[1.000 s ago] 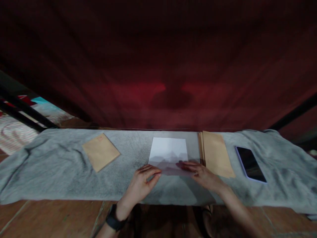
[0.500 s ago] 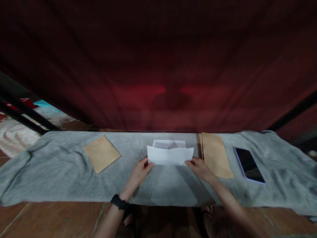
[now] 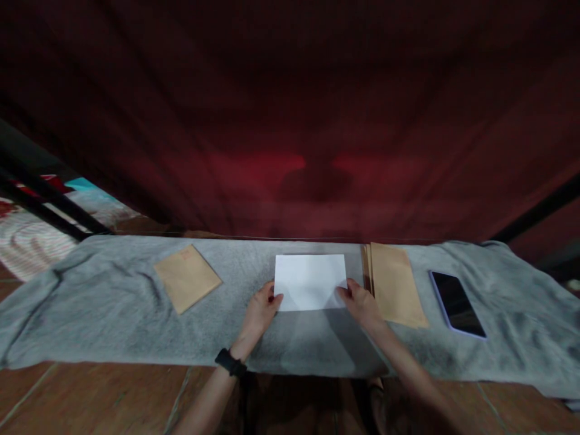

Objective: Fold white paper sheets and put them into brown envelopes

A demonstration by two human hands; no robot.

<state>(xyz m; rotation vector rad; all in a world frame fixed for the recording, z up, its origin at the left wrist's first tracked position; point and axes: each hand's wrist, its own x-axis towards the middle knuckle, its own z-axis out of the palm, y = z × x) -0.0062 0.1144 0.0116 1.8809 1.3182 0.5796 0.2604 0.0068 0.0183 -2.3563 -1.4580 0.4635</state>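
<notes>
A white sheet of paper (image 3: pixel 310 281) lies before me at the middle of the grey cloth, its face smooth and roughly level. My left hand (image 3: pixel 261 308) pinches its lower left edge, thumb on top and fingers underneath. On the other side, my right hand (image 3: pixel 360 300) grips the lower right edge in the same way. Just right of that hand is a small stack of brown envelopes (image 3: pixel 396 284), slightly fanned. Farther left a brown envelope or packet (image 3: pixel 187 278) rests at an angle, with faint reddish marks near its top corner.
The grey cloth (image 3: pixel 113 308) covers a long narrow bench or table. A phone with a purple edge (image 3: pixel 457 304) lies at the right. Behind hangs a dark red curtain (image 3: pixel 312 121). Dark bars (image 3: pixel 49 202) stand at the left, and brown floor tiles (image 3: pixel 113 396) show in front.
The paper, earlier raised with its near part folded up over another white part, now lies flat as one rectangle. Both hands keep their hold on it, close to where they were.
</notes>
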